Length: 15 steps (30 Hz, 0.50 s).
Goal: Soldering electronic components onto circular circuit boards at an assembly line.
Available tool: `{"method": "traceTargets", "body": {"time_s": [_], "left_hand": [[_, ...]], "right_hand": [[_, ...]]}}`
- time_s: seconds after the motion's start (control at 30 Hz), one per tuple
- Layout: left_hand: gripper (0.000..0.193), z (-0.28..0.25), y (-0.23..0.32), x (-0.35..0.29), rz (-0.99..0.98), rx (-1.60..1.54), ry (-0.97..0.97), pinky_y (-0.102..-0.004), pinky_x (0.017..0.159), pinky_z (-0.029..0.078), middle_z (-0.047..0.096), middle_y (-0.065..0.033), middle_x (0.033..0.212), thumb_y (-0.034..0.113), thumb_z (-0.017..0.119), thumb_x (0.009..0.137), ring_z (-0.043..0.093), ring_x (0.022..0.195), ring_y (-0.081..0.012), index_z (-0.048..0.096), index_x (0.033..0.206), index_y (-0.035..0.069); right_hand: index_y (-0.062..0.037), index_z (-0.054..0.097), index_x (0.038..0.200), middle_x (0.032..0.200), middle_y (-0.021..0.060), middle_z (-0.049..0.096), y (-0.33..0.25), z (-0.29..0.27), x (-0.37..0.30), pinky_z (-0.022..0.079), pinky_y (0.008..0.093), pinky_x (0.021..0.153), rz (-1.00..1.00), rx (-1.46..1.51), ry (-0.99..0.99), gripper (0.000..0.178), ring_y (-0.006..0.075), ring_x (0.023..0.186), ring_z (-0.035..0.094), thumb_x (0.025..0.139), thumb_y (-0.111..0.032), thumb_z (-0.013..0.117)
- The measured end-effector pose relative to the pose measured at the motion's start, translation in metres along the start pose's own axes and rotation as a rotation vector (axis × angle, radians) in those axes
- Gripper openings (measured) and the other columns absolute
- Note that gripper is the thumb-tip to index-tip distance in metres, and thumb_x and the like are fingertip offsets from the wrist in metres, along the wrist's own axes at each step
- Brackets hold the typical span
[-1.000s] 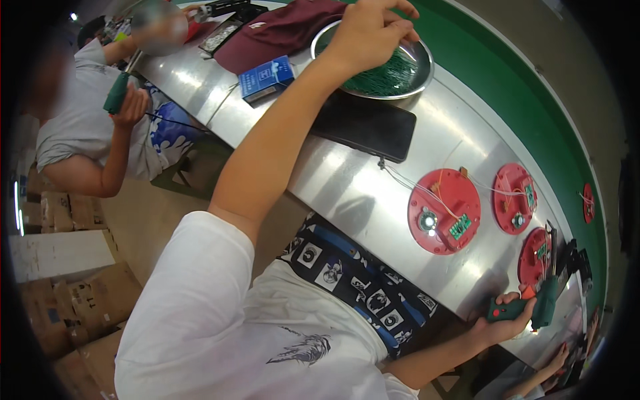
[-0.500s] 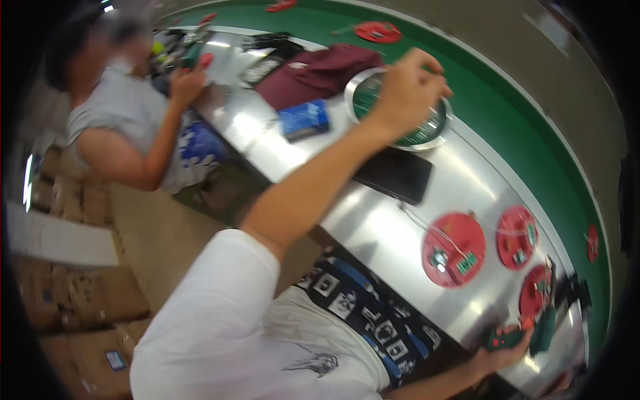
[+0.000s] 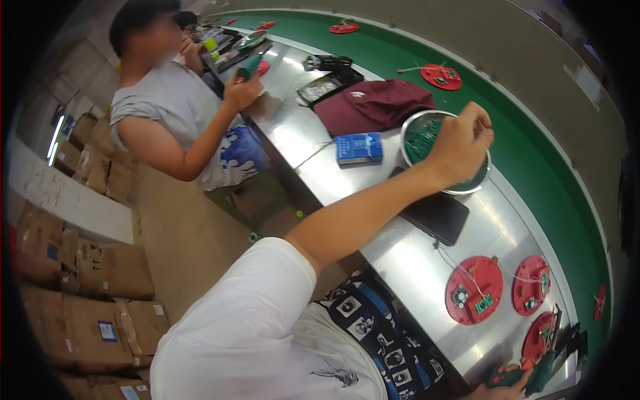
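My left hand [image 3: 463,143] is raised over the right side of a round metal bowl [image 3: 405,150]. Its fingers are curled together; whatever they may hold is too small to make out. Small green circuit boards [image 3: 421,139] fill the bowl. At the lower right edge, my right hand [image 3: 501,389] is wrapped round a green handheld power tool [image 3: 543,372] with small red lights, partly cut off by the picture's rim. Beyond that tool lies a red round disc [image 3: 539,337]. Two more red discs, a nearer one [image 3: 473,291] and a farther one [image 3: 531,285], carry green boards and thin wires.
A black phone [image 3: 440,219] lies beside the bowl on the metal table [image 3: 400,250]. Near it are a blue box [image 3: 359,148] and a maroon cap [image 3: 373,107]. A green belt [image 3: 513,133] carries more red discs. On the left, a co-worker [image 3: 177,123] holds a green tool; cardboard boxes [image 3: 87,320] are stacked behind.
My view has shifted, so the table things sit lower and farther right. My left hand stays over the bowl with fingers curled; my right hand still grips the green tool.
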<state>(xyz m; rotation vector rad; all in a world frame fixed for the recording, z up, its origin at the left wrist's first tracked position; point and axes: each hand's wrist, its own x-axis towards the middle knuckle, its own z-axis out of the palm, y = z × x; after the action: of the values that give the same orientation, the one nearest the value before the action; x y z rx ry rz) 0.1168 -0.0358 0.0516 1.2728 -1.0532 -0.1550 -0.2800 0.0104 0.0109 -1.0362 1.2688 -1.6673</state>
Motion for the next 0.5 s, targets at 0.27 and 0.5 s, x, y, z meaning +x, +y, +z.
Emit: {"method": "traceTargets", "body": {"time_s": [0.27,0.5], "left_hand": [[0.012,0.006,-0.010,-0.005,0.175,0.077,-0.075,-0.0286,0.076,0.056,0.073,-0.0138,0.087,0.005,0.061,0.095,0.071,0.084,-0.0172,0.054,0.102,-0.002],[0.007,0.015,0.021,-0.031,0.233,-0.010,-0.283,-0.0271,0.066,0.052,0.072,-0.0088,0.083,0.004,0.061,0.093,0.068,0.072,-0.0156,0.058,0.099,0.001]], "right_hand": [[0.0003,0.062,0.107,0.058,0.0004,0.048,0.020,-0.030,0.011,0.038,0.0242,0.044,0.177,0.066,0.083,0.040,0.0098,0.048,0.046,0.101,-0.037,0.047],[0.0064,0.051,0.117,0.101,0.0189,0.060,0.009,-0.026,0.001,0.046,0.0290,0.041,-0.078,0.165,-0.161,0.036,0.0159,0.051,0.055,0.098,-0.024,0.052]]}}
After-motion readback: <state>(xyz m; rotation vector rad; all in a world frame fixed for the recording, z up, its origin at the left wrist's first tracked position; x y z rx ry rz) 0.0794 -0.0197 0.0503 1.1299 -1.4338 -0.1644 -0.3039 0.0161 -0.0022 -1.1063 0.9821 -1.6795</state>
